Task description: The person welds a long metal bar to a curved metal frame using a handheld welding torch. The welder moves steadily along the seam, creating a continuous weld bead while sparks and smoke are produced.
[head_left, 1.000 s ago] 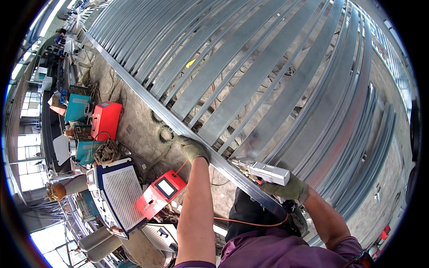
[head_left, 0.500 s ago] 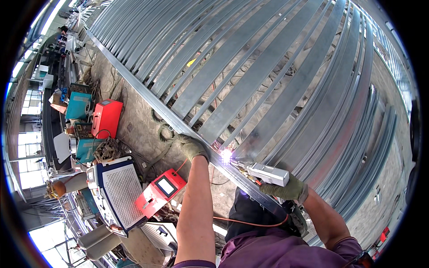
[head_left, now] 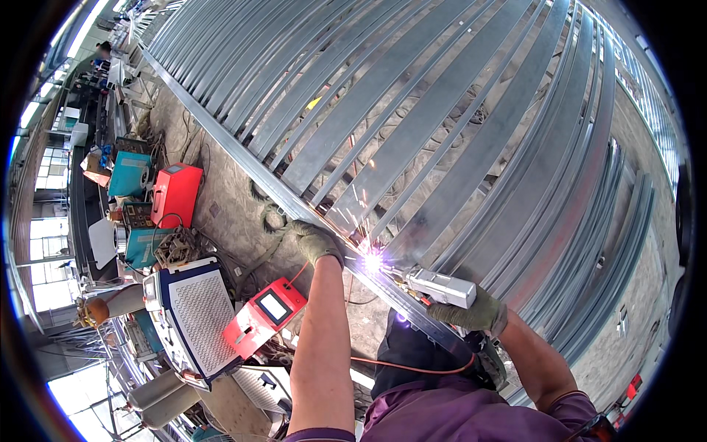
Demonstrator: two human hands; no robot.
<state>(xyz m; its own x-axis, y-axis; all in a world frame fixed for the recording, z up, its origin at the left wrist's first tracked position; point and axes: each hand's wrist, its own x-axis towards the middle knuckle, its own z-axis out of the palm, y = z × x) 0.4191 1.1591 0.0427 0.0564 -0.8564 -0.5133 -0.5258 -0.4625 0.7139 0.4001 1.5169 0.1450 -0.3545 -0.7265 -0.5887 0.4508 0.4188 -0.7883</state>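
My right hand [head_left: 475, 312], in a green work glove, is closed round the grip of a silver welding gun [head_left: 442, 287]. The gun's tip meets the long metal rail [head_left: 401, 297], where a bright white-violet welding arc [head_left: 373, 261] glows and throws sparks up and to the left. Just left of the arc, my gloved left hand [head_left: 317, 243] grips the rail's near edge; some of its fingers are hidden. Several flat grey metal slats [head_left: 405, 166] run from the rail toward the far right, spaced side by side with gaps between.
A red machine with a screen [head_left: 266, 313] sits on a white and blue cabinet [head_left: 195, 317] at left. Beyond stand a red box [head_left: 177, 195] and teal machines [head_left: 131, 173]. An orange hose [head_left: 412, 366] crosses by my body; stacked metal lengths [head_left: 600, 272] lie at right.
The arc has grown brighter and its sparks now fly higher and wider over the slats. Both hands and the welding gun stay almost where they were.
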